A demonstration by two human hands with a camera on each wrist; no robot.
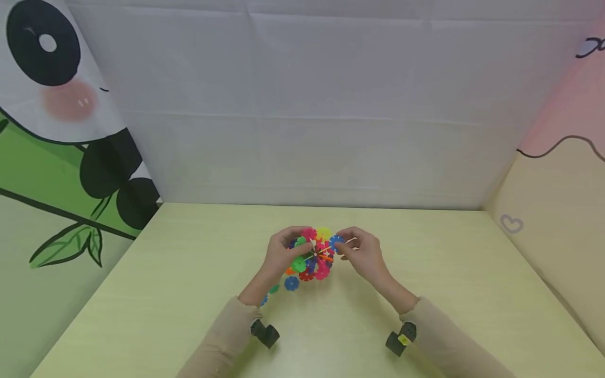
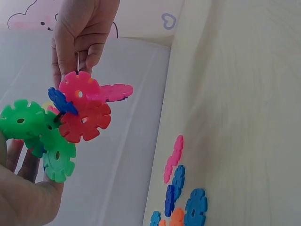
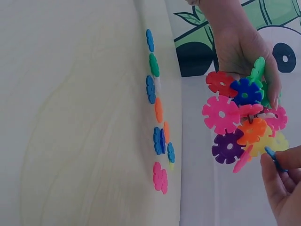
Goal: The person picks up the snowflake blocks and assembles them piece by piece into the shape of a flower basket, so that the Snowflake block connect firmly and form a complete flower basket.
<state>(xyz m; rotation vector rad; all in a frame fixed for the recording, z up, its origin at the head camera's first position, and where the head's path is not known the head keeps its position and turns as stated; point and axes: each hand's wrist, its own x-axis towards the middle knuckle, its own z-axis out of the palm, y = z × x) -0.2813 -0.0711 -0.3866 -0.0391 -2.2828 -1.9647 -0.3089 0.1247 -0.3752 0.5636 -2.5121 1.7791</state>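
My left hand holds a cluster of interlocked, notched plastic flower discs above the table, with the thumb on its near side. The cluster mixes pink, red, green, orange, yellow, blue and purple pieces; a green disc lies close to the left fingers in the left wrist view. Between thumb and fingers, my right hand pinches a blue flower disc at the cluster's right side. That disc is beside the yellow discs; I cannot tell whether it touches them.
Loose flower discs lie on the pale table below and behind the cluster, among them a blue disc, an orange disc and pink discs. A white sheet hangs at the back, with printed panels at both sides.
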